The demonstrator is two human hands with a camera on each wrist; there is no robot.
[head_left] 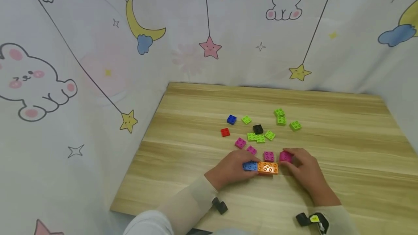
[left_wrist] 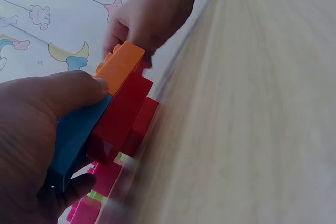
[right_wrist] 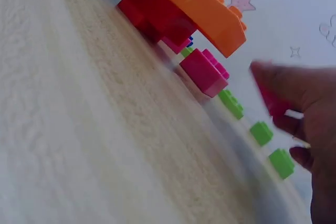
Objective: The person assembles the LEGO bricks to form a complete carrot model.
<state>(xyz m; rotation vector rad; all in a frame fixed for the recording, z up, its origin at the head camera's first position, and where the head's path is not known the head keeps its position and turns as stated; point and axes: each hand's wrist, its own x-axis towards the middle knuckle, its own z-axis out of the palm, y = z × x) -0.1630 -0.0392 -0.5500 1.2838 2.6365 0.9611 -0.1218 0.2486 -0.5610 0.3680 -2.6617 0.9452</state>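
Observation:
My left hand (head_left: 233, 168) grips the blue end of a toy-brick build. Its top layer is a blue brick (left_wrist: 79, 135) beside an orange brick (head_left: 268, 168), over a red brick (left_wrist: 121, 114) with another red brick (right_wrist: 139, 18) lowest. Between thumb and fingers my right hand (head_left: 308, 169) pinches a pink brick (head_left: 285, 156), just right of the orange end and apart from it. In the right wrist view that pink brick is partly hidden by the fingers. Another pink brick (head_left: 269, 156) sits on the table directly behind the build.
Loose bricks lie beyond the hands on the wooden table (head_left: 183, 137): several green ones (head_left: 281, 120), two more pink ones (head_left: 240, 143), a black one (head_left: 258, 129), a blue one (head_left: 231, 119) and a small red one (head_left: 225, 132). A patterned curtain (head_left: 248, 64) hangs behind.

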